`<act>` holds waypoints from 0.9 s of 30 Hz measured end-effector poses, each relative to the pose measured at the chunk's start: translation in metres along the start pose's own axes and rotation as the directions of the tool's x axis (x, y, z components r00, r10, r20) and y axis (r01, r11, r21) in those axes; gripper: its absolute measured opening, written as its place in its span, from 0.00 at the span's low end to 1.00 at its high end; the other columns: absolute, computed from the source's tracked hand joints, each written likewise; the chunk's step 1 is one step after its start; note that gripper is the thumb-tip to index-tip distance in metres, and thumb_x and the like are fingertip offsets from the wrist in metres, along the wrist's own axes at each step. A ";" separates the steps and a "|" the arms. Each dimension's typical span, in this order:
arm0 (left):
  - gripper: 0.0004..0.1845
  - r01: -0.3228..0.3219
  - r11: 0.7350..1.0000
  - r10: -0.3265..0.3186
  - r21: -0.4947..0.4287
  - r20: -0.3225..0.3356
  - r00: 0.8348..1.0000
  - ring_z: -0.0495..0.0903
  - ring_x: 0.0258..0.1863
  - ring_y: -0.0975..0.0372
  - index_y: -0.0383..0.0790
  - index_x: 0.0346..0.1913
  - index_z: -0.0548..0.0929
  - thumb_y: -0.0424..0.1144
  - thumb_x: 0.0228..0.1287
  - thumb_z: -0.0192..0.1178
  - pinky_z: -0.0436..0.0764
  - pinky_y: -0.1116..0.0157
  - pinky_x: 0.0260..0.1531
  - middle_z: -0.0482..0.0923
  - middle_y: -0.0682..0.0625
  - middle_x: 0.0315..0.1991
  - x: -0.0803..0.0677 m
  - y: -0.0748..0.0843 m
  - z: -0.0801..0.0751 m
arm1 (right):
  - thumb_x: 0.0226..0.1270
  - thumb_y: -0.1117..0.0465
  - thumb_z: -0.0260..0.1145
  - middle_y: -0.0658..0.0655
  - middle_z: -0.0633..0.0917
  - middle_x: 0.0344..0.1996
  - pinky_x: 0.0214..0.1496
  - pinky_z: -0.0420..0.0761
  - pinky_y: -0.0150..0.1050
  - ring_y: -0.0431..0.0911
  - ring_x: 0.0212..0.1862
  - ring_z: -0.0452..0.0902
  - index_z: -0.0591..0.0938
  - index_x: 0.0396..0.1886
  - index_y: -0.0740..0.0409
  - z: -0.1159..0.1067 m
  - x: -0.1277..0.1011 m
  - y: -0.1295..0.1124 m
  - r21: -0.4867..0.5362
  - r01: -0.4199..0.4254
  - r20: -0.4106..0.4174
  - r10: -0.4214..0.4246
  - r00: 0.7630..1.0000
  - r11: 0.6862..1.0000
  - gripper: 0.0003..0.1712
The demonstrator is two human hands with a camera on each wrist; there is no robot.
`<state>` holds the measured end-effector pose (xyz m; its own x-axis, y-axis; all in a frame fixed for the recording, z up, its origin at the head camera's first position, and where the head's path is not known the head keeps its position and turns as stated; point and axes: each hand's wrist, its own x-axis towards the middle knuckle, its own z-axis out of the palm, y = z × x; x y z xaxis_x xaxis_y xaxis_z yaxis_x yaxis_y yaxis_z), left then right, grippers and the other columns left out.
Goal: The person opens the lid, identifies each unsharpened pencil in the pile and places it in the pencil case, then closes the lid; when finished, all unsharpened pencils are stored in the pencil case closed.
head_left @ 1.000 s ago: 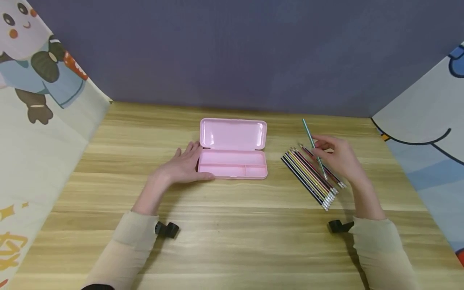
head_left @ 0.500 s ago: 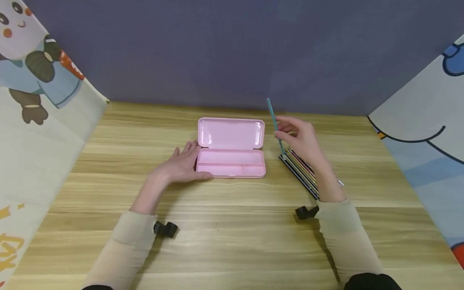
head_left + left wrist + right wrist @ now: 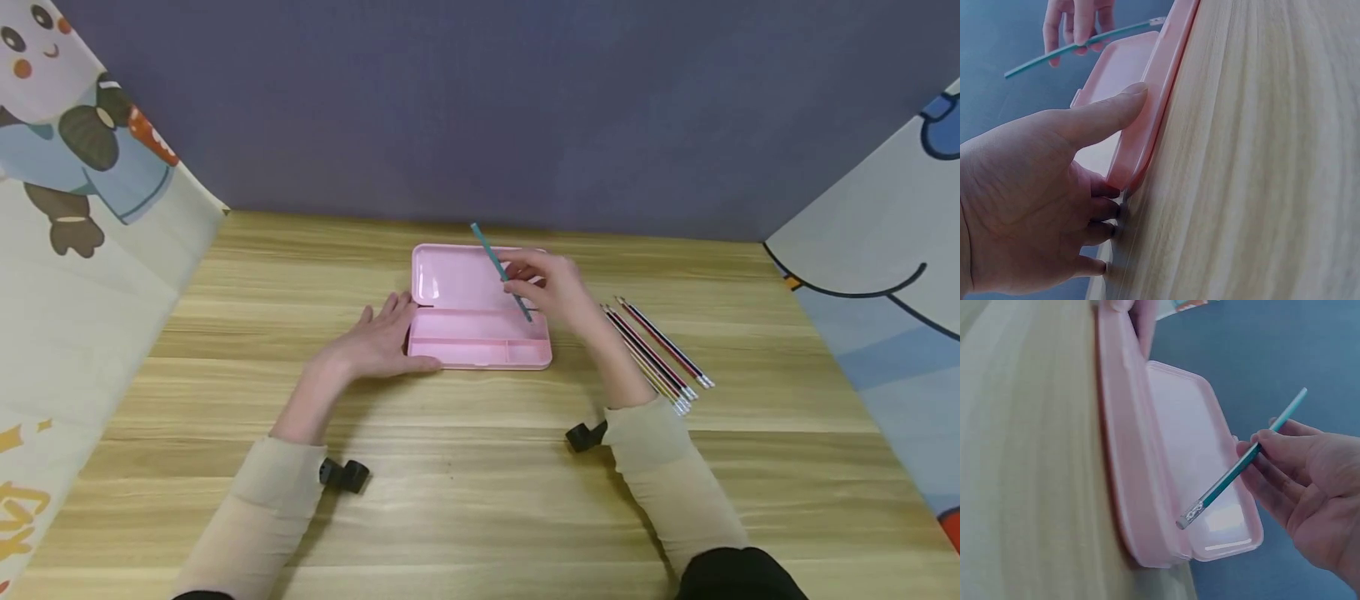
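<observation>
An open pink pencil case (image 3: 480,342) lies in the middle of the wooden table (image 3: 480,500), its lid (image 3: 450,279) folded back flat. My right hand (image 3: 551,287) hovers over the case's right half and pinches a teal pencil (image 3: 498,267), eraser end tilted down toward the tray. The right wrist view shows the teal pencil (image 3: 1241,462) between thumb and fingers above the case (image 3: 1166,469). My left hand (image 3: 378,337) rests flat against the case's left end, thumb (image 3: 1104,115) along the front edge of the case (image 3: 1147,112).
A row of several pencils (image 3: 652,350) lies on the table right of the case, eraser ends toward me. Cartoon-printed cloth panels (image 3: 67,208) stand at both sides and a dark blue backdrop (image 3: 480,108) at the rear.
My right hand lifted the teal pencil off the pile and carried it left, from over the pencils to above the pink case. The left hand stayed put.
</observation>
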<state>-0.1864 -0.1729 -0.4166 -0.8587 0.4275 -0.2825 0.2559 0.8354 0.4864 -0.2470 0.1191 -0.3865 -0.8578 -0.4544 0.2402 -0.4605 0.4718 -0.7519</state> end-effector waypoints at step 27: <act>0.61 -0.015 1.000 0.014 0.024 0.021 1.000 0.31 0.84 0.40 0.37 0.83 0.35 0.66 0.67 0.61 0.35 0.35 0.80 0.31 0.35 0.84 -0.008 -0.006 0.002 | 0.67 0.73 0.68 0.54 0.92 0.50 0.60 0.86 0.43 0.46 0.51 0.89 0.88 0.57 0.55 0.048 -0.012 -0.005 -0.294 0.128 0.351 -0.017 0.936 0.947 0.21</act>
<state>-0.1804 -0.1804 -0.4184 -0.8456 0.4463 -0.2928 0.2790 0.8372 0.4704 -0.2230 0.0861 -0.4146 -0.7150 -0.6987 0.0226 -0.6131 0.6112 -0.5005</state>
